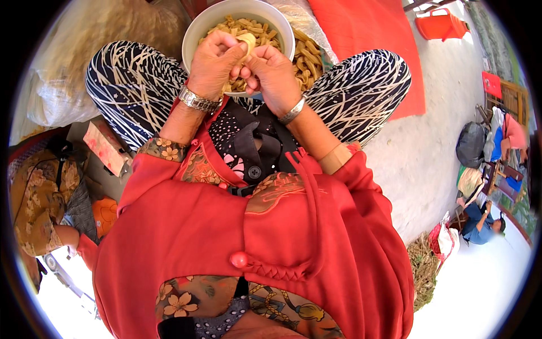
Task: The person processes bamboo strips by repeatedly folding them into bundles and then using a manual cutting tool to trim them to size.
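Observation:
Above a white round bowl [193,34], my two hands meet with closed fingers. Between the thumb and fingers of my left hand [210,65] is a pale yellow, soft-looking strip [247,39]. My right hand [275,79] pinches at the lower side of the same strip, its fingertips touching those of the left. The exact kind of the strip cannot be told. Many short yellow-brown pieces [271,37] lie in the bowl, partly hidden by my hands. The bowl sits between my knees.
More yellow-brown strips [306,59] lie beside the bowl on the right. A large clear plastic sack [107,34] stands at the left. Red cloth [367,39] covers ground at the right, with an orange-red plastic container [440,26] beyond. Another person [480,223] sits far right.

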Action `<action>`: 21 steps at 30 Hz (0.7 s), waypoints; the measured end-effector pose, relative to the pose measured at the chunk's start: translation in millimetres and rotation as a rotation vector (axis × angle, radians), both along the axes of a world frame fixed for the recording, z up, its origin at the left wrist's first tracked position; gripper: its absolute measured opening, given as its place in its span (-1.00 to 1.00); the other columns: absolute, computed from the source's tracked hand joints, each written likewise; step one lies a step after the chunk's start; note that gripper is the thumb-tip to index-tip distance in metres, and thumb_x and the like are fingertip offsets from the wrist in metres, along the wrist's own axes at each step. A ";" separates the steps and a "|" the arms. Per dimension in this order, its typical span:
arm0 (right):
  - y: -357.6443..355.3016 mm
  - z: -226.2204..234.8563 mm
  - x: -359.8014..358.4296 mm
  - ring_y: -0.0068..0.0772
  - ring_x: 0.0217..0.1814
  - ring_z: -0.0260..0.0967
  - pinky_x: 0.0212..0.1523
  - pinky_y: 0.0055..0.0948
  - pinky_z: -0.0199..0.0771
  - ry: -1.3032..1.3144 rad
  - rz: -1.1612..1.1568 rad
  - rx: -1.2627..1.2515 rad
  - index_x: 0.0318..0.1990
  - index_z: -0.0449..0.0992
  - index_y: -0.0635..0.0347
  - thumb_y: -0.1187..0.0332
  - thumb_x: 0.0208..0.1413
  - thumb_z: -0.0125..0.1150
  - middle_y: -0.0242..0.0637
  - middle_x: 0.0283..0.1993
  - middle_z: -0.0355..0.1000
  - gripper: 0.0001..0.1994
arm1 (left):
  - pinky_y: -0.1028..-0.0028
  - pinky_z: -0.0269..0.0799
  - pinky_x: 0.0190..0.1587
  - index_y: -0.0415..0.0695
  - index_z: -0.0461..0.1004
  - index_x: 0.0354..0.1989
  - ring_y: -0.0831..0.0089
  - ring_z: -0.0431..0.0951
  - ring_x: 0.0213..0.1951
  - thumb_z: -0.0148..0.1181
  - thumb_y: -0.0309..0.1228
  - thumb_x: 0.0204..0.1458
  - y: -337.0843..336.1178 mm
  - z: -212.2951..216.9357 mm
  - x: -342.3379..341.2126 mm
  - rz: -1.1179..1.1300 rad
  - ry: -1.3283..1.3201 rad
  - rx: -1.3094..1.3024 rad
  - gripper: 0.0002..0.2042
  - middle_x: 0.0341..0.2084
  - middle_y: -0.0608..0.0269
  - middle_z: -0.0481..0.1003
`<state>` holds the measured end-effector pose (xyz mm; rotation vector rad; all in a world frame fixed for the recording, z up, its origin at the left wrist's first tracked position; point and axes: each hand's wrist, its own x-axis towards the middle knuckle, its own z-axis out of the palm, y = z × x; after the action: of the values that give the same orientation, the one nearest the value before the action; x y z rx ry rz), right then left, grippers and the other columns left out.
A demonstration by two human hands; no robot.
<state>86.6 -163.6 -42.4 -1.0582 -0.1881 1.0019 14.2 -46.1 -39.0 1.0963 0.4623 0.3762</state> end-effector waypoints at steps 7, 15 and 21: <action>2.6 5.7 -8.0 -0.63 -0.68 0.31 -0.67 -0.62 0.33 -0.617 -0.174 -0.134 -0.37 0.36 0.28 0.45 0.07 0.15 -0.33 -0.57 0.42 -0.89 | 0.66 0.25 -0.68 -0.25 0.30 -0.11 0.65 0.29 -0.71 0.07 -0.47 0.13 3.4 -7.7 1.5 0.013 0.027 -0.245 -0.80 -0.59 0.32 0.38; 3.6 11.2 -10.1 -0.24 -0.46 0.41 -0.43 -0.38 0.40 -1.099 -0.141 -0.187 -0.29 0.40 0.20 0.48 -0.07 0.24 -0.23 -0.42 0.39 -0.82 | 0.67 0.32 -0.60 -0.24 0.37 -0.20 0.64 0.39 -0.61 0.05 -0.43 0.14 -1.7 -24.4 7.5 0.180 0.210 -0.101 -0.86 -0.54 0.29 0.44; 2.9 2.0 -0.3 -0.17 -0.41 0.41 -0.42 -0.33 0.41 -1.308 -0.208 -0.109 -0.32 0.43 0.18 0.45 -0.08 0.24 -0.21 -0.38 0.37 -0.85 | 0.67 0.35 -0.53 -0.25 0.36 -0.19 0.66 0.43 -0.52 -0.01 -0.55 0.08 -6.8 -3.4 -4.2 0.057 0.256 -0.004 -0.86 -0.45 0.26 0.47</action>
<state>86.3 -160.7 -40.4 -1.6636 -1.0597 -0.0012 10.0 -52.9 -42.4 1.1340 0.7219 0.2854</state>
